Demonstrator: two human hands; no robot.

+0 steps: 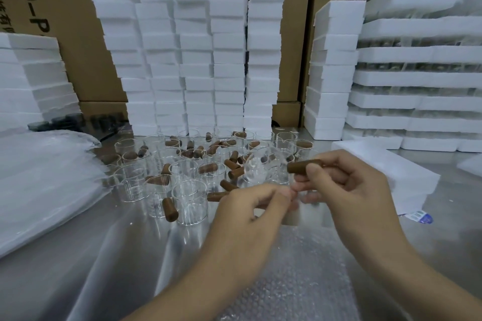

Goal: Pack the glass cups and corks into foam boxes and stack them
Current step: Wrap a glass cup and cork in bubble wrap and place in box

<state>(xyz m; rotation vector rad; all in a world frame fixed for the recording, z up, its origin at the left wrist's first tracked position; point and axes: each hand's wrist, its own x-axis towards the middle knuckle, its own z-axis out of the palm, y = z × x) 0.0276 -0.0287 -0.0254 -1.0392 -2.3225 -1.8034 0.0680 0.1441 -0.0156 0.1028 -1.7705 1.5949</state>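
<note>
Glass cups (188, 199) and loose corks (170, 209) crowd the steel table (109, 250) just beyond both hands, with foam box stacks (208, 47) walling off the far edge behind them. The right hand (360, 190) pinches a brown cork (303, 166). The left hand (247, 214), fingers curled, pinches a lifted cup (266, 172). Bubble wrap (294, 281) lies open beneath the wrists.

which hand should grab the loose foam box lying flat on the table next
Right, probably. The foam box lies just beyond the right hand, on its outer side; the left hand would have to cross over. The right hand pinches a cork, so that must go first.
</note>
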